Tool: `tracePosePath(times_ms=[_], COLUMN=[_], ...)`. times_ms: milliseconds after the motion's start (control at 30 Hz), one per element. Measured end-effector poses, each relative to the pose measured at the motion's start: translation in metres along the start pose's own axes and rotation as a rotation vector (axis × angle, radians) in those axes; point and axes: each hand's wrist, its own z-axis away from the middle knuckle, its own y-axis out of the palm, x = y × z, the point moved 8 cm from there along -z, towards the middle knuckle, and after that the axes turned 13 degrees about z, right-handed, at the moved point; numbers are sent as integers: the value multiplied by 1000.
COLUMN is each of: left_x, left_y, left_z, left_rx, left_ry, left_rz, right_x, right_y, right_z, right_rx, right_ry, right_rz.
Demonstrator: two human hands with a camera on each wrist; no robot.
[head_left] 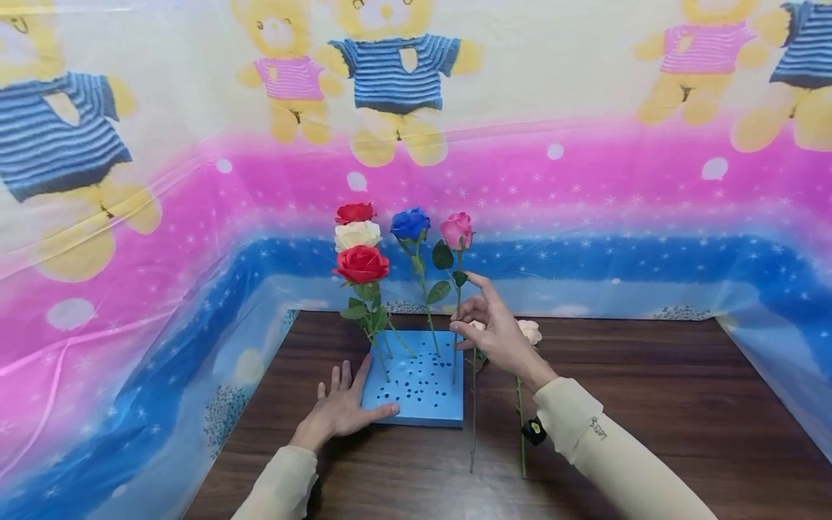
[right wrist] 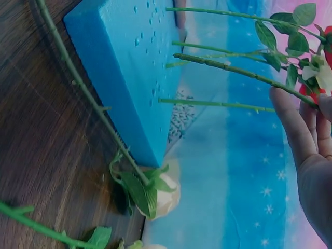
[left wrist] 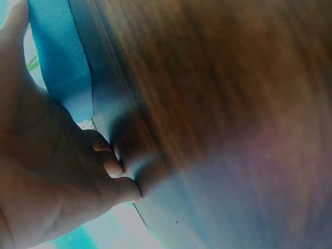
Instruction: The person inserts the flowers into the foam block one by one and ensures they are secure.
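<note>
My right hand (head_left: 497, 332) pinches the stem of a pink rose (head_left: 456, 231) and holds it upright over the right side of a blue foam block (head_left: 416, 413). The right wrist view shows the lower end of that stem (right wrist: 228, 67) apart from the block's holed face. At the block's left edge rests my left hand (head_left: 341, 408), fingers spread and thumb at the front edge. Standing in the block are a blue rose (head_left: 410, 224), a front red rose (head_left: 362, 264), a white rose (head_left: 357, 236) and a rear red rose (head_left: 354, 212).
Right of the block, two pale roses lie on the dark wooden table (head_left: 650, 404); one bloom (head_left: 529, 331) shows behind my right wrist. Their stems (head_left: 473, 419) point toward the front. A cloth printed with bears (head_left: 403, 72) hangs behind and beside the table.
</note>
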Motion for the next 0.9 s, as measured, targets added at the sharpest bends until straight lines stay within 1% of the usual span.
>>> tracePosePath(times_ms=[267, 733, 900], left_x=[1, 3, 1], left_y=[1, 1, 0], left_z=[-2, -1, 1], left_rx=[-4, -11, -17], left_ry=[1, -8, 8], left_rz=[-4, -15, 0], right_x=[0, -6, -3], right_y=[14, 42, 50], right_z=[-7, -20, -22], right_rx=[23, 40, 34], right_ry=[-27, -71, -94], right_rz=[-23, 64, 91])
